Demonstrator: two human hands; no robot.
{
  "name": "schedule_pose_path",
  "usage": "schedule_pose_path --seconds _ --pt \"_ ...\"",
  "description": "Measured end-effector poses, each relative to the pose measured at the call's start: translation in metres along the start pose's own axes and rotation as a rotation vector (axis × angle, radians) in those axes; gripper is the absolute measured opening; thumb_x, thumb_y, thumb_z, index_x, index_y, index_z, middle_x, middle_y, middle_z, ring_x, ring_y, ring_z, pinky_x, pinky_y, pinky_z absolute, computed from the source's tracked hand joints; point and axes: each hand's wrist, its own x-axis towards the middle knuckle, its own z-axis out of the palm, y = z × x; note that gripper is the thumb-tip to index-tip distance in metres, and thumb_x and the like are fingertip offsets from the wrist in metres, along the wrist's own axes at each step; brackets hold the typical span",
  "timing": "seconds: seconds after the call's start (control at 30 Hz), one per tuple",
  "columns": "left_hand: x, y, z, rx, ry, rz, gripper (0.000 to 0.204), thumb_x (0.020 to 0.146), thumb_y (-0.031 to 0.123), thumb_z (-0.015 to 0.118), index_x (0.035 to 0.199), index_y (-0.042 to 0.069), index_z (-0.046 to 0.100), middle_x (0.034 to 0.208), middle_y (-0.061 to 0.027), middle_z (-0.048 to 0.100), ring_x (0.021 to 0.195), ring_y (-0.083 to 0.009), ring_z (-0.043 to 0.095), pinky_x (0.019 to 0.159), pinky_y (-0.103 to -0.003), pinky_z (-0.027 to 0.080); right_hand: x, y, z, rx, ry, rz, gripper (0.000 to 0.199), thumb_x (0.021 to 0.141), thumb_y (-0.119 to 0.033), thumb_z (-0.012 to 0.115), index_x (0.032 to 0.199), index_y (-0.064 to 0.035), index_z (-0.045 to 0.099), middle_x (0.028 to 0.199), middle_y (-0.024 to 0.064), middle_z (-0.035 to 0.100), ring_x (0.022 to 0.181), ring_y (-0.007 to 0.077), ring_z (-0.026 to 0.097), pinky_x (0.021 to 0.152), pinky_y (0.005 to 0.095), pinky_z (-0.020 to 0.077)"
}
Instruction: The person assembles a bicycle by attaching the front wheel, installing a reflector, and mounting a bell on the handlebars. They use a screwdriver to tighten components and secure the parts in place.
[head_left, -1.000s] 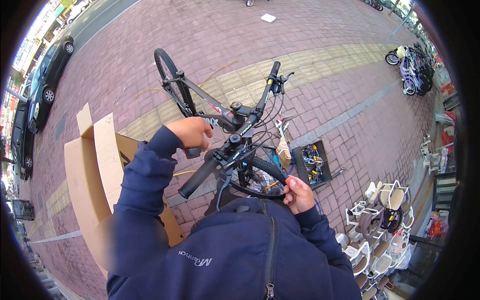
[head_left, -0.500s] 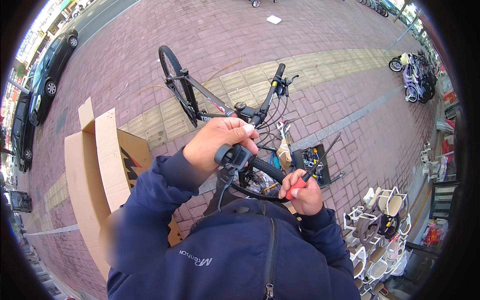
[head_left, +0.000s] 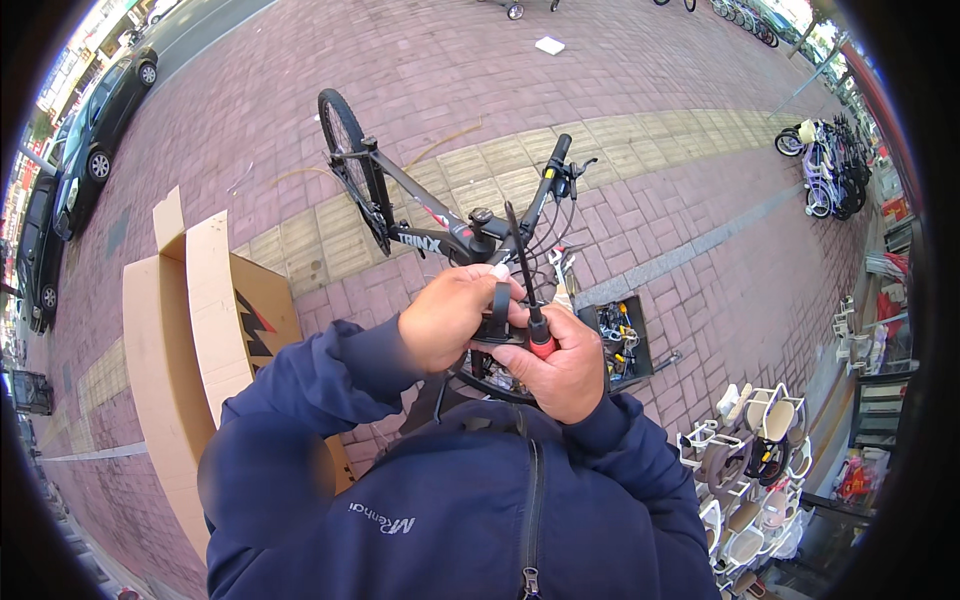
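Looking down, I see a tall corrugated cardboard box (head_left: 175,330) left of a matte black bicycle (head_left: 440,235). My left hand (head_left: 450,318) pinches a small black clamp (head_left: 497,318); my right hand (head_left: 562,362) fists a red-handled screwdriver (head_left: 528,290).

both hands (head_left: 510,335) sit close together above the bicycle (head_left: 440,225), its frame, handlebar and cables crowding the space just beyond them; the front wheel (head_left: 490,375) lies directly beneath; a tall cardboard box (head_left: 185,330) blocks the left side; an open toolbox (head_left: 620,340) lies low on the right, with stacked child seats (head_left: 745,480) further right; bare brick paving (head_left: 700,230) beyond the handlebar leaves open room.
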Motion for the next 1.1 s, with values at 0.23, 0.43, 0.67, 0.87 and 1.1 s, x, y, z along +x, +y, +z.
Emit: schedule_pose_path --seconds 0.23,0.43,0.67,0.87,1.1 --pt "-0.016 0.006 -0.001 -0.094 -0.087 0.017 0.031 0.108 0.027 0.050 0.118 0.000 0.064 0.113 -0.0085 0.069 0.104 -0.0163 0.066 0.091 -0.038 0.057 0.000 0.000 -0.012 0.513 -0.033 0.423 0.031 0.088 -0.011 0.079 0.113 0.0034 0.067 0.086 0.0007 0.066 0.067 0.0051 0.057 0.061 0.0214 0.0484" --pt "-0.018 0.002 0.000 -0.069 -0.244 0.031 0.028 0.099 0.020 0.067 0.120 0.001 0.064 0.116 -0.0072 0.068 0.108 -0.0174 0.063 0.101 -0.036 0.047 -0.006 0.003 -0.016 0.573 -0.101 0.395 0.030 0.090 -0.013 0.078 0.112 0.0015 0.066 0.080 -0.0003 0.063 0.064 0.0052 0.055 0.058 0.0219 0.0455" --pt "-0.073 0.011 -0.003 -0.065 -0.183 0.168 0.022 0.094 0.018 0.073 0.104 0.004 0.059 0.101 -0.0124 0.071 0.105 -0.0215 0.066 0.096 -0.036 0.050 -0.035 0.049 -0.049 0.631 0.058 0.265 0.044 0.104 -0.041 0.058 0.120 0.0006 0.059 0.081 0.0045 0.060 0.060 0.0095 0.053 0.055 0.0215 0.0421" --pt "-0.124 -0.015 0.003 0.026 -0.209 0.126 0.036 0.095 0.020 0.073 0.121 -0.001 0.059 0.110 -0.0171 0.069 0.101 -0.0231 0.067 0.095 -0.038 0.051 -0.096 0.158 -0.095 0.561 0.440 0.535 0.024 0.106 -0.028 0.054 0.102 -0.0045 0.059 0.078 0.0054 0.062 0.059 0.0120 0.058 0.055 0.0259 0.0490" --pt "-0.108 -0.087 0.033 -0.152 -0.213 0.028 0.028 0.098 0.023 0.068 0.109 -0.001 0.058 0.100 -0.0181 0.071 0.110 -0.0300 0.063 0.102 -0.044 0.046 -0.169 0.257 -0.110 0.410 0.414 1.038 0.034 0.098 -0.033 0.066 0.080 -0.0035 0.061 0.067 0.0047 0.059 0.051 0.0140 0.056 0.048 0.0294 0.0478"
